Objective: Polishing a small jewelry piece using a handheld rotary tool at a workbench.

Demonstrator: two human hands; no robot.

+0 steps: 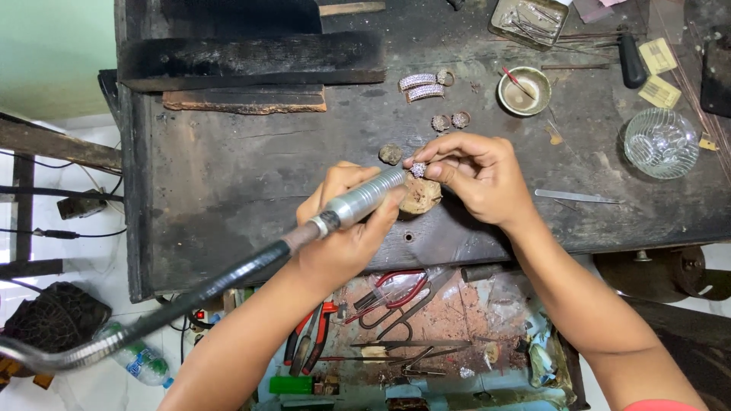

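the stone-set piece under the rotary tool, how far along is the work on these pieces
In hand: the right hand pinches a small stone-set piece while the left hand holds the rotary handpiece to it. Two curved stone-set pieces and two round pieces lie aside; finished or waiting, I cannot tell.

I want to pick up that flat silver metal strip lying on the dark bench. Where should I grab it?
Take the flat metal strip at its right end, coming from above. It lies flat, pointing left to right, right of the right hand, with bare bench around it. Thumb and finger across its narrow width probably give the surest grip, though it may need tipping up first.
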